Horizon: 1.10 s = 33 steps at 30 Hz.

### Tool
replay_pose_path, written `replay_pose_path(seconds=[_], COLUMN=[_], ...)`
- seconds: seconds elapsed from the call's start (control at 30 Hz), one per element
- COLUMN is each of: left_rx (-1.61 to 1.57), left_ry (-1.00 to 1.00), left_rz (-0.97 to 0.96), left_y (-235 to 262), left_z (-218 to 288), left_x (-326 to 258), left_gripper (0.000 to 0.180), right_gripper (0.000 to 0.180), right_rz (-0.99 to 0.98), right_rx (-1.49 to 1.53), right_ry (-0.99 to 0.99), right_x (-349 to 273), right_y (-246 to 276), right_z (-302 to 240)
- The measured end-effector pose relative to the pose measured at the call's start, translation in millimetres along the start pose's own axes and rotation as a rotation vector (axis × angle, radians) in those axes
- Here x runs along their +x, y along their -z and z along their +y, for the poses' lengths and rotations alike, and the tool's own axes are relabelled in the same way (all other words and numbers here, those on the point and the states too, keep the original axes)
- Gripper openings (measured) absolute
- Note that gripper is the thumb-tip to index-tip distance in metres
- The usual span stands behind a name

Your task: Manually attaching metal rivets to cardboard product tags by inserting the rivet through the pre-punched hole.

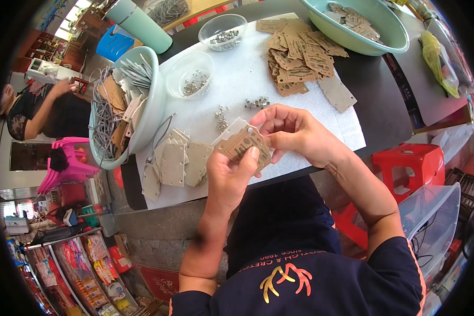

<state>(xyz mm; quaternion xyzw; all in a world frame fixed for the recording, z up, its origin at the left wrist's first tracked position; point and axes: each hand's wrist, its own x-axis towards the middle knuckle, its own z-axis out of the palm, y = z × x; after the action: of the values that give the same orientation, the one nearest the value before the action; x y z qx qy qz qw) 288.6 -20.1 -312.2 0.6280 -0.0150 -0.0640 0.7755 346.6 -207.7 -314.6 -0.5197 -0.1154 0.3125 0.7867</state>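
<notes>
My left hand (pixel 227 176) grips a brown printed cardboard tag (pixel 241 142), its thumb pressed flat on the front. A clear plastic piece (pixel 226 132) shows behind the tag's upper left edge. At the right edge of the tag is my right hand (pixel 303 134), thumb and fingers closed together; whatever lies between them is hidden. Small metal fasteners (pixel 222 120) lie just beyond the tag, with a second heap of metal pieces (pixel 257 102) beside them. Grey-backed cards (pixel 175 160) with holes are stacked left of my left hand.
A pile of brown tags (pixel 300 55) covers the far right of the white sheet (pixel 347 129). Clear bowls (pixel 174 79) hold small metal parts. A pale basin (pixel 151 105) of cords and cards stands left, a green basin (pixel 382 47) far right. A person (pixel 42 108) sits beyond.
</notes>
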Motion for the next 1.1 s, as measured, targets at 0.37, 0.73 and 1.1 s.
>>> replay_pose_path(seconds=[0.37,0.73,1.1], left_rx=[0.006,0.023,-0.063], left_ry=[-0.057,-0.044,-0.008], left_rz=[0.063,0.119,0.094], left_y=[-3.5,-4.9,-6.6], left_z=[-2.6,-4.5,-8.1], left_x=[0.4,2.2,3.2], left_gripper=[0.026,0.023,0.024], right_gripper=[0.037,0.038,0.042], right_rz=[0.011,0.054,0.029], right_rx=[-0.013,-0.048,-0.037], right_ry=[0.171,0.235,0.278], right_x=[-4.1,-3.2,-4.9], right_y=[-3.6,-8.3,-9.6], right_z=[12.9,15.7,13.5])
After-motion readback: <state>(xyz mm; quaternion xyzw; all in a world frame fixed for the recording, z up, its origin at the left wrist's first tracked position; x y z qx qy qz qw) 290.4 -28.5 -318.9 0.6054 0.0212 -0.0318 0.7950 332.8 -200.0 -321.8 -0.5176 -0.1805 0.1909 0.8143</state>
